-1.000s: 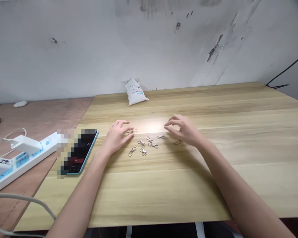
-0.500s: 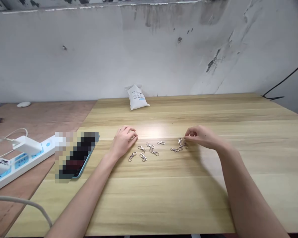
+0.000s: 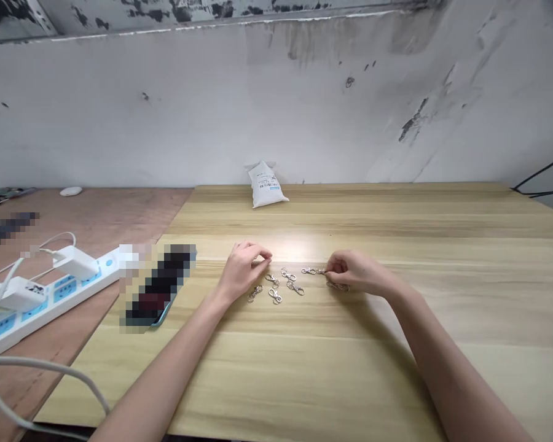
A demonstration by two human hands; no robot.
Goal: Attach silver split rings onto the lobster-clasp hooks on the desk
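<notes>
Several small metal swivel clasps (image 3: pixel 281 283) lie scattered on the light wooden table (image 3: pixel 332 350) between my hands. My left hand (image 3: pixel 243 268) rests at their left side, its fingers pinched together on a small ring that is barely visible. My right hand (image 3: pixel 357 273) sits at their right, fingers curled and pinched on the end of one clasp (image 3: pixel 309 271), with a couple more clasps (image 3: pixel 338 286) under its fingers.
A small white pouch (image 3: pixel 265 183) stands at the table's far edge by the wall. A phone (image 3: pixel 159 288) lies at the left edge. On the brown surface beside it are a white power strip (image 3: pixel 50 288) with chargers and cables, and a white mouse (image 3: pixel 70 191).
My right hand drew left towards the clasps and closed on one. My left hand's fingers closed into a pinch. The view tilted up a little.
</notes>
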